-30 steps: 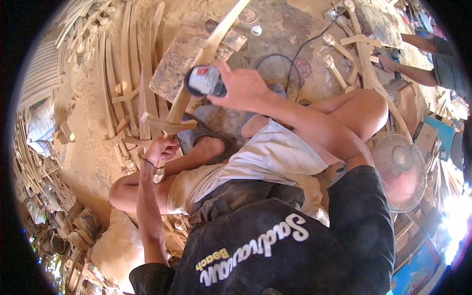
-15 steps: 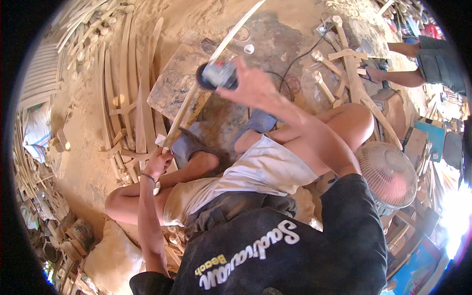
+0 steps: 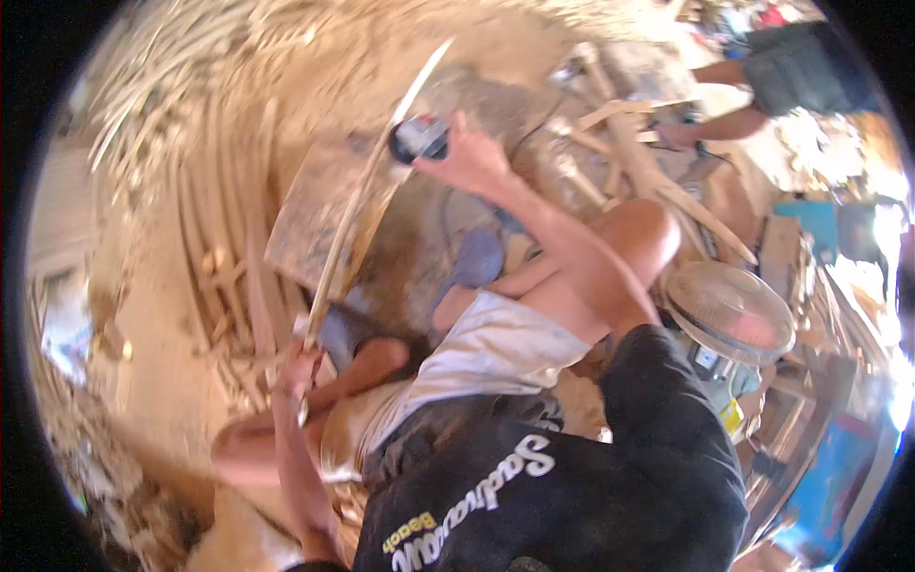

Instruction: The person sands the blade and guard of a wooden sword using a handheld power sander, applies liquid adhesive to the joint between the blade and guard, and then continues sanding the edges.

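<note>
A long pale wooden strip (image 3: 357, 205) runs from near my lap up and to the right, its far tip high in the view. My left hand (image 3: 297, 370) grips its near end just above my bent left knee. My right hand (image 3: 469, 157) is stretched out ahead, closed around a dark handheld power tool (image 3: 419, 138) that meets the strip partway along. Below the strip lies a flat brown board (image 3: 310, 224) on the sandy ground. The picture is blurred by motion.
Bundles of pale wooden slats (image 3: 205, 229) lie at the left. Wooden frame pieces (image 3: 634, 157) and a cable lie ahead at the right. A round fan (image 3: 729, 315) stands beside my right knee. Another person (image 3: 762, 81) sits at the upper right.
My right hand with the power tool has slid farther up along the strip, away from me. My head view has swung, and my left hand stays on the strip's near end.
</note>
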`<state>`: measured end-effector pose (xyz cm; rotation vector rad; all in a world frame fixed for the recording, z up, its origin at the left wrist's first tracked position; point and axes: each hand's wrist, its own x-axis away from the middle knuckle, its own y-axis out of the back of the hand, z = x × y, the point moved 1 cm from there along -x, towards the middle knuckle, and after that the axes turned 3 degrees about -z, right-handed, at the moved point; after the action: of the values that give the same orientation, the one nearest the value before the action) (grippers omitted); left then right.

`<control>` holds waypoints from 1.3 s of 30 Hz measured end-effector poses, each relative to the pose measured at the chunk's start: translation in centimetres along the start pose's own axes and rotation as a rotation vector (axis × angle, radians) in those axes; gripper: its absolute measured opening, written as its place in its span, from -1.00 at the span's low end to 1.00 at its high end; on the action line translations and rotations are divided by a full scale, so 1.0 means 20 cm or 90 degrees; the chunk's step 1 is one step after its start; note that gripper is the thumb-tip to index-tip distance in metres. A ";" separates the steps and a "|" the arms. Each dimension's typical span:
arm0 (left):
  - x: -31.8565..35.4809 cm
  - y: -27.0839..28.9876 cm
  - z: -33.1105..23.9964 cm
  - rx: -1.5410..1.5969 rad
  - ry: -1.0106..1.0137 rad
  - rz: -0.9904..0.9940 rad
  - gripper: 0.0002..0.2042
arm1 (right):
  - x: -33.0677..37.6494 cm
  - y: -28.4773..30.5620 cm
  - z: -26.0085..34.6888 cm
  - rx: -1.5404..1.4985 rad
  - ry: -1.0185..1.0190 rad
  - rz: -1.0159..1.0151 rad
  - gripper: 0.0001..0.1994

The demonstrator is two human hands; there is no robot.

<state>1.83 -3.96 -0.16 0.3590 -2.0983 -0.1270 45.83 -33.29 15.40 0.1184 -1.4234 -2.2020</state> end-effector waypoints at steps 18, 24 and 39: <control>0.19 0.09 -0.16 0.083 -0.139 -0.115 -0.70 | 0.12 0.05 -0.03 -0.233 -0.018 -0.204 -0.04; 0.10 0.03 -0.17 -0.243 -0.351 -0.115 -0.45 | 0.12 0.06 0.01 -0.281 0.035 -0.213 -0.11; 0.10 -0.05 -0.18 0.142 -0.049 0.007 -0.52 | 0.23 -0.24 0.21 -0.042 0.147 -0.015 -0.10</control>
<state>3.98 -5.34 3.17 0.4819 -2.1954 0.1018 38.71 -30.30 14.07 0.3553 -1.2271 -2.1713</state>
